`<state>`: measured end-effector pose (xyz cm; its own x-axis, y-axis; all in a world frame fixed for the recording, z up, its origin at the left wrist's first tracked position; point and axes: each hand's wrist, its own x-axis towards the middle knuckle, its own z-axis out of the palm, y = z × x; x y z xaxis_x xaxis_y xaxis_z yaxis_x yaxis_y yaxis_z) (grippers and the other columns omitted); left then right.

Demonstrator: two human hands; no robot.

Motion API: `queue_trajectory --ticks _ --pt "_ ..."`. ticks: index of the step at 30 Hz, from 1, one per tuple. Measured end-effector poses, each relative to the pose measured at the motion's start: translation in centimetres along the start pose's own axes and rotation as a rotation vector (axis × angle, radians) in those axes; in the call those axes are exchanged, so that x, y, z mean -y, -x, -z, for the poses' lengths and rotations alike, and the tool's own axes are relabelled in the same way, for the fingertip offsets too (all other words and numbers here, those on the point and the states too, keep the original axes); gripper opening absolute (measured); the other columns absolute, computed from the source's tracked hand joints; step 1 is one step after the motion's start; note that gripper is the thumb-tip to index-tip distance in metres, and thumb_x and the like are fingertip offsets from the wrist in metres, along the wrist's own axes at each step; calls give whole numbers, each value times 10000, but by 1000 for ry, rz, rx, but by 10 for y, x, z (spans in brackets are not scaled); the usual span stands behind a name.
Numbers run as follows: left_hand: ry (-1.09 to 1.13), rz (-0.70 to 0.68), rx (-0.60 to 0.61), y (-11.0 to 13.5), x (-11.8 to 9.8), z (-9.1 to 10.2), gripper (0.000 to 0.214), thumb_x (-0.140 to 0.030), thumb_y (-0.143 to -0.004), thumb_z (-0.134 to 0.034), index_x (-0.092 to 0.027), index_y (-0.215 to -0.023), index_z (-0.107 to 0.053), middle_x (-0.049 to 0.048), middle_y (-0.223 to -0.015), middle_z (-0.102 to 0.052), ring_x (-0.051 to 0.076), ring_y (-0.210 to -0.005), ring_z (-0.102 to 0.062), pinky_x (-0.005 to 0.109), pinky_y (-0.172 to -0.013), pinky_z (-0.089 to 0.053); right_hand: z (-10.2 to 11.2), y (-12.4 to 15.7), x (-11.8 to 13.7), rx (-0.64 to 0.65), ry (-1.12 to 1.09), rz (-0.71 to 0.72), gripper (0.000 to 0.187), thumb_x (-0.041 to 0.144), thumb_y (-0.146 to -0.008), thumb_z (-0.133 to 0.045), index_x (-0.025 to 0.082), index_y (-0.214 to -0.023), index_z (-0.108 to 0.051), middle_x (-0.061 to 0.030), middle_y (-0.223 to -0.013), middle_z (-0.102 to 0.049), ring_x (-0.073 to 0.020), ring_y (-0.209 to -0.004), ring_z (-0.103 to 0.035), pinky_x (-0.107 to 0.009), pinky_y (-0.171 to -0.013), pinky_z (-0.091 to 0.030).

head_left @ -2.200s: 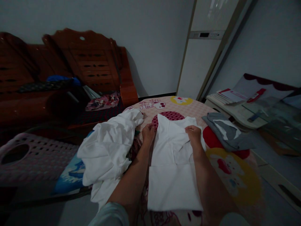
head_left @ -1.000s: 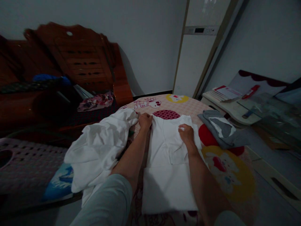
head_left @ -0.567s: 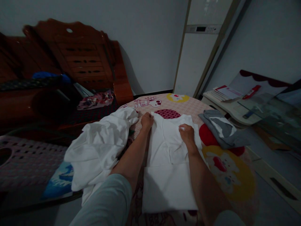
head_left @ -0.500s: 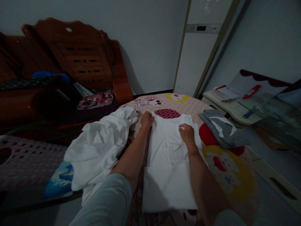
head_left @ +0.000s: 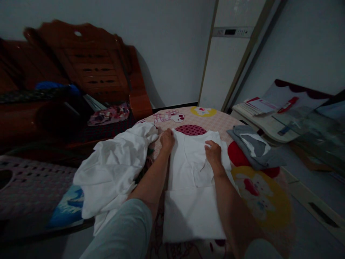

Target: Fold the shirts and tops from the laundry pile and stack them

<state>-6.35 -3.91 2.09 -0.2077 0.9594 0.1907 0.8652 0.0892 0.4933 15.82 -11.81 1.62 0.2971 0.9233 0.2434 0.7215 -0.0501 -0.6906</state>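
Observation:
A white shirt [head_left: 179,169] lies on the round table with its neckline away from me and its lower part folded up into a flat panel. At the shirt's far left shoulder corner, my left hand [head_left: 167,139] is closed, pinching the cloth edge. My right hand [head_left: 214,153] rests over the upper right of the shirt, fingers curled and closed against the cloth; creases run below it. Left of my left forearm is a crumpled heap of white cloth [head_left: 115,169]. A folded grey garment [head_left: 249,147] with a white patch lies to the right.
The table's patterned cloth [head_left: 215,120] shows cartoon figures. Behind on the left stands a carved wooden bench [head_left: 94,68] with fabric on it. A pink woven chair [head_left: 37,183] is at lower left. On the right, a side stand [head_left: 272,122] holds papers and a red item.
My left hand has shifted slightly left, and the shirt's left shoulder edge has moved with it. My right hand stays nearly in place.

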Motion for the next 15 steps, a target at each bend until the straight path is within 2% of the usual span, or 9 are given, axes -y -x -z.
queue_trajectory --ticks 3,6,8,11,15 --pt "-21 -133 -53 5 -7 -3 290 -39 -874 -398 -155 -960 -650 126 -1092 -653 221 -1079 -593 310 -925 -444 -1 0 -1 3 13 -29 314 166 -755 -545 165 -1020 -715 -95 -1012 -734 -222 -945 -660 -314 -870 -486" --pt "25 -347 65 10 -11 -9 305 -48 -875 -415 -159 -1010 -666 101 -1106 -675 195 -1097 -595 314 -1014 -416 -2 -1 -3 -7 -6 -31 319 180 -740 -564 168 -1022 -712 -92 -1012 -734 -225 -949 -658 -325 -874 -492" --pt "34 -433 151 13 -9 -13 288 -86 -870 -478 -164 -1081 -658 99 -1171 -672 202 -1144 -584 339 -1070 -385 -2 -2 -4 -15 -33 -20 329 182 -728 -565 174 -1023 -711 -83 -1005 -734 -223 -941 -658 -321 -866 -496" --pt "-17 -444 161 18 -2 -18 349 -157 -885 -516 -164 -1223 -601 122 -1344 -591 233 -1286 -499 379 -1133 -326 -1 -2 -5 -40 -63 7 331 185 -746 -533 176 -1025 -710 -77 -989 -738 -219 -929 -660 -318 -860 -498" --pt "-108 -397 174 19 0 -15 414 -190 -938 -433 -161 -1343 -516 132 -1466 -486 251 -1378 -410 433 -1161 -280 2 -3 -6 -68 25 -13 321 194 -754 -546 180 -1025 -716 -78 -933 -742 -222 -881 -663 -321 -834 -496"
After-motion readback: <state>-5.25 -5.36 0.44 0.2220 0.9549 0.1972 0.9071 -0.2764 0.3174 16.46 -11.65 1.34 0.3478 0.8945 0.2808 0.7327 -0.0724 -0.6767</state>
